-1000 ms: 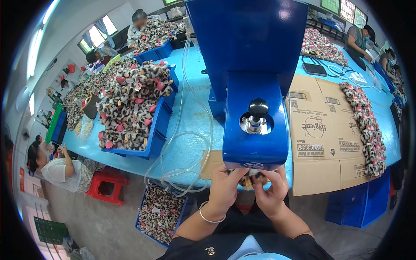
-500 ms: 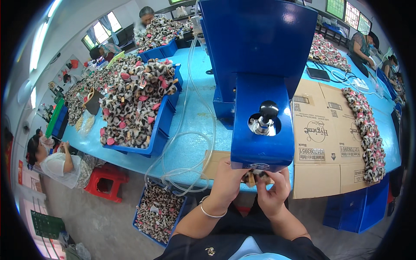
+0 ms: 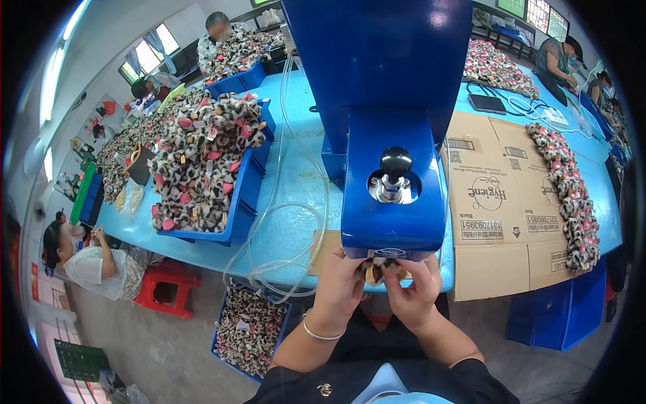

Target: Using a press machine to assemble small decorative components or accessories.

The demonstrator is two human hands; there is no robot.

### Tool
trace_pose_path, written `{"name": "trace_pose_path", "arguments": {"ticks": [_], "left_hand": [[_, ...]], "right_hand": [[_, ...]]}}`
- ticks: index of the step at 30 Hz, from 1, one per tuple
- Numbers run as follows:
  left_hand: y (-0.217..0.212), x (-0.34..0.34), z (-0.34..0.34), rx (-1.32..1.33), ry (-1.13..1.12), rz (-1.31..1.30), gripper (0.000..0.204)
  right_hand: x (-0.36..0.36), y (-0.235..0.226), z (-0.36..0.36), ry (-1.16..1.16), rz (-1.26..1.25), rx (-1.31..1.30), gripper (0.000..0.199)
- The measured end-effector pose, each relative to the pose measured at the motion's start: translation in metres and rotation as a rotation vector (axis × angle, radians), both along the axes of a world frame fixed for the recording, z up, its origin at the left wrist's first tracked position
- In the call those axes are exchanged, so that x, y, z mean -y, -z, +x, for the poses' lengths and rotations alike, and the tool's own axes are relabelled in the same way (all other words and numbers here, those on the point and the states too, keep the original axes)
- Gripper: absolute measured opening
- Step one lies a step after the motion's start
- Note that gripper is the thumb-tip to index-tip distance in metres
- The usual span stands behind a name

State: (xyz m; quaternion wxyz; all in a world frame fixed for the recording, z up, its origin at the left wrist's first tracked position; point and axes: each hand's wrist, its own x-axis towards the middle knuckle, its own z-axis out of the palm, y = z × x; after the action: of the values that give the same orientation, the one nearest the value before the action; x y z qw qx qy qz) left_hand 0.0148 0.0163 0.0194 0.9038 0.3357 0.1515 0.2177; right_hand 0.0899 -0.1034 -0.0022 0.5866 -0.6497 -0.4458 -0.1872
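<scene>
A tall blue press machine [image 3: 393, 195] with a black knob [image 3: 396, 163] on top stands at the near edge of the blue table [image 3: 296, 182]. Under its head, both hands pinch one small leopard-print plush piece [image 3: 378, 269]. My left hand [image 3: 340, 286], with a thin bracelet on the wrist, grips the piece's left side. My right hand [image 3: 414, 293] grips its right side. Most of the piece is hidden by the fingers and the machine's lower edge.
A blue bin [image 3: 245, 195] heaped with leopard plush pieces sits left on the table, another bin [image 3: 222, 337] stands on the floor. Clear tubing [image 3: 296, 222] loops beside the machine. Flattened cardboard [image 3: 501, 202] and a row of plush pieces [image 3: 568, 195] lie right. A seated person [image 3: 87, 259] and red stool [image 3: 165, 289] are left.
The view has drifted slightly, so the machine sits a little right and higher in frame. Both hands stay under the machine head on the plush piece.
</scene>
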Motion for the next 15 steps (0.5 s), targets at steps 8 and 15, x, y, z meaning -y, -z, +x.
{"name": "trace_pose_path", "arguments": {"ticks": [8, 15], "left_hand": [[0.006, 0.002, -0.008, -0.027, 0.016, 0.001, 0.014], [0.034, 0.029, -0.007, -0.122, 0.113, -0.080, 0.023]], "right_hand": [[0.001, 0.004, -0.003, -0.046, -0.001, -0.092, 0.038], [0.045, 0.003, 0.008, 0.093, -0.221, -0.067, 0.044]]}}
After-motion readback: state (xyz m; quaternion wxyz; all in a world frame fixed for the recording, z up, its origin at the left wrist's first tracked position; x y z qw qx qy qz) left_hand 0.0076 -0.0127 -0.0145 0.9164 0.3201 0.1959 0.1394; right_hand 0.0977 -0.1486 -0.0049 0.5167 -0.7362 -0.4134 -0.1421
